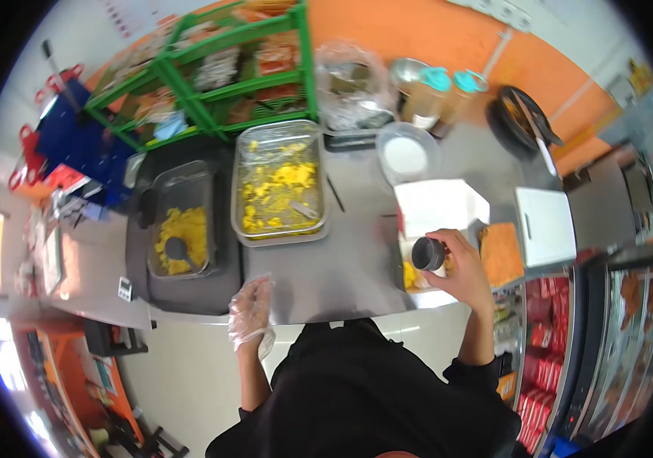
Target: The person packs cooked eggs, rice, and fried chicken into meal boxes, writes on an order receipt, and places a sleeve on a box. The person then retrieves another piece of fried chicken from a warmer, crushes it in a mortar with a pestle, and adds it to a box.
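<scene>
My right hand (460,267), bare, is wrapped round a small bottle with a dark cap (427,253), held tilted over an open white box (442,208). Yellow food (410,275) shows in the box, partly hidden by the hand and bottle. My left hand (252,311) wears a clear plastic glove and hangs at the front edge of the steel table (326,286); nothing shows in it, and its fingers look loosely apart. Behind it stands a glass tray (279,183) of yellow pieces with a utensil inside. Further left, another tray (185,221) holds yellow food and a dark spoon (181,250).
Green shelves (235,95) with packets stand at the back left. A round plastic tub (407,154), two teal-topped bottles (427,95) and a black pan (523,118) are along the back. On the right lie an orange-brown slab (500,253) and a white board (545,226).
</scene>
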### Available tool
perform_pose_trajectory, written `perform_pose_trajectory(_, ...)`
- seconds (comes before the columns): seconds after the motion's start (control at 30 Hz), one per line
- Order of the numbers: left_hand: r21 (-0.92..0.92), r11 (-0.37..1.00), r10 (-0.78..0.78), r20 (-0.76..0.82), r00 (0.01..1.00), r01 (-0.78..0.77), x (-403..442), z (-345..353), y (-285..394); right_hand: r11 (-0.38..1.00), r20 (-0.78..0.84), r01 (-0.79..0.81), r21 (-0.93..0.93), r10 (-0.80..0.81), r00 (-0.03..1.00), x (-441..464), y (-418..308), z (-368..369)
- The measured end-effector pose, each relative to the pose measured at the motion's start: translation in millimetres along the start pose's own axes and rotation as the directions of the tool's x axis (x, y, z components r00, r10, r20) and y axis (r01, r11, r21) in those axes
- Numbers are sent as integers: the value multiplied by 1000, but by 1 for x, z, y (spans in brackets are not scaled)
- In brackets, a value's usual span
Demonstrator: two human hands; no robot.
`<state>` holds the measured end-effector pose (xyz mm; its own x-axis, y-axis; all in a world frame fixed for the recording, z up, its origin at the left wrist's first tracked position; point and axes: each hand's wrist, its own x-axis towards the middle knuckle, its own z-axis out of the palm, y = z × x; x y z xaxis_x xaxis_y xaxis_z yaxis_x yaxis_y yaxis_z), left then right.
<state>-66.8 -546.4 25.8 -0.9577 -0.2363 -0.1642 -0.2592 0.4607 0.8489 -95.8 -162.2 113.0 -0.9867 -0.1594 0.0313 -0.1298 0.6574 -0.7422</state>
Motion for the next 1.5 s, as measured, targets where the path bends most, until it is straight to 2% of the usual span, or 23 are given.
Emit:
perform_pose_trajectory(0.07, -81, 988, -132, 30, 991, 134, 7, -4, 11, 985, -39, 166, 54, -164, 986, 32, -31, 25)
perform_pose_trajectory(0.1, -175, 970, -162, 46, 986, 168, 11, -6, 9, 980, -1, 196, 43, -197, 981, 52, -47, 40)
perform_pose_trajectory(0.13, -189, 967, -169, 17, 985, 169, 14, -6, 6, 974, 16, 223, 45, -224, 974, 75, -58, 59)
perform_pose_trajectory(0.2, -375, 920, -93, 77, 993, 116, 24, -5, -3, 932, 50, 355, 77, -359, 932, 126, -62, 104)
perform_pose_trajectory(0.3, -402, 906, -102, 95, 990, 132, 34, -5, -2, 935, 55, 354, -19, -353, 934, 202, -43, 164)
perform_pose_trajectory(0.37, -411, 886, -170, 144, 975, 215, 38, -9, 0, 916, 72, 309, -256, -301, 951, 238, -36, 192)
perform_pose_trajectory(0.4, -429, 876, -182, 126, 975, 219, 40, -11, -4, 907, 96, 331, -259, -317, 944, 248, -37, 204)
perform_pose_trajectory(0.47, -442, 856, -216, 164, 963, 267, 39, -13, -14, 854, 155, 269, -445, -223, 963, 263, -42, 224)
perform_pose_trajectory(0.53, -431, 876, -187, 114, 976, 218, 38, -6, -33, 843, 216, 288, -454, -209, 954, 261, -45, 232)
perform_pose_trajectory(0.6, -493, 856, -126, 96, 987, 157, 37, -6, -40, 892, 182, 279, -357, -226, 957, 247, -57, 231)
perform_pose_trajectory(0.63, -500, 851, -130, 95, 987, 161, 37, -8, -42, 877, 128, 341, -339, -316, 940, 246, -52, 236)
perform_pose_trajectory(0.67, -508, 845, -128, 113, 985, 168, 37, -11, -41, 874, 135, 342, -345, -315, 940, 248, -46, 242)
perform_pose_trajectory(0.73, -521, 835, -121, 139, 983, 176, 39, -12, -44, 887, -48, 287, -362, -325, 945, 250, -35, 251)
perform_pose_trajectory(0.77, -507, 847, -99, 143, 985, 159, 41, -12, -48, 884, -45, 286, -371, -325, 945, 249, -35, 249)
perform_pose_trajectory(0.83, -501, 854, -78, 148, 986, 143, 44, -12, -54, 884, -248, 278, -376, -385, 889, 247, -36, 248)
perform_pose_trajectory(0.93, -541, 826, -77, 173, 982, 160, 46, -18, -56, 858, -306, 254, -446, -413, 858, 247, -39, 246)
perform_pose_trajectory(1.07, -499, 857, -63, 150, 987, 130, 42, -24, -55, 829, -273, 204, -521, -388, 881, 248, -44, 249)
perform_pose_trajectory(1.13, -488, 866, -53, 132, 990, 112, 42, -24, -59, 801, -162, 143, -582, -287, 944, 252, -40, 258)
perform_pose_trajectory(1.17, -494, 861, -60, 145, 988, 125, 41, -21, -63, 798, -158, 148, -584, -290, 944, 254, -35, 266)
perform_pose_trajectory(1.23, -504, 853, -67, 155, 986, 137, 41, -20, -65, 702, -130, 191, -686, -376, 917, 256, -27, 281)
perform_pose_trajectory(1.37, -523, 832, -89, 201, 975, 184, 38, -32, -60, 727, -89, 154, -669, -284, 955, 246, -50, 286)
perform_pose_trajectory(1.43, -520, 835, -84, 204, 975, 181, 36, -34, -59, 803, 14, 258, -537, -297, 955, 240, -62, 286)
perform_pose_trajectory(1.5, -513, 849, -33, 185, 982, 125, 37, -35, -60, 823, 59, 273, -498, -282, 958, 236, -69, 287)
